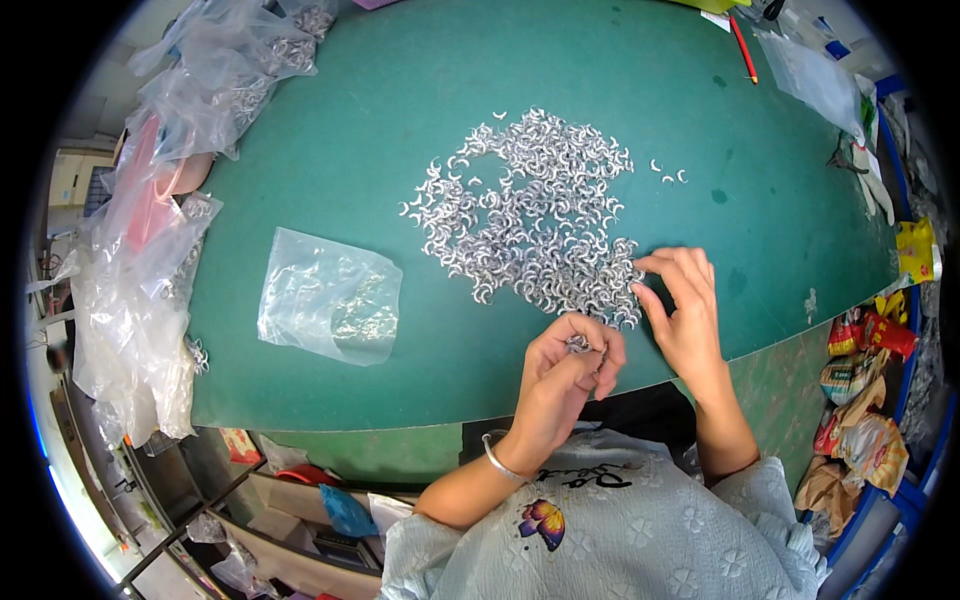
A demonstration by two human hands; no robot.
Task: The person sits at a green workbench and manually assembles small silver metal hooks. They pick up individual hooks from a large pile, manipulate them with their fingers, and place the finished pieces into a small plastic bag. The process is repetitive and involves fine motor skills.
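Left hand: the left hand (562, 372) is curled at the near edge of the mat (330, 130), fingers closed round a small cluster of rings (579, 344); how many it holds cannot be told
Right hand: the right hand (682, 315) rests at the near right corner of the pile (535, 215), thumb and forefinger drawn together in a pinch on a piece at the pile's edge; the piece itself is too small to make out
Pile: silver C-shaped rings spread in a loose heap at the middle of the green mat, just beyond both hands, touching the right fingertips and near the left knuckles
Strays: a few strays (668, 172) lie apart to the right of the heap
Bag: a clear flat bag (330, 295) lies left of the pile, well apart from the left hand
Left edge: more bags (150, 280) are heaped along the mat's left rim
How to do it well, as I judge: pick from the heap's loose rim, one piece at a time, since the open rings look prone to hooking together; keep the left hand close so each carry is short
Risk: a hasty pull may drag linked rings off the mat's near edge
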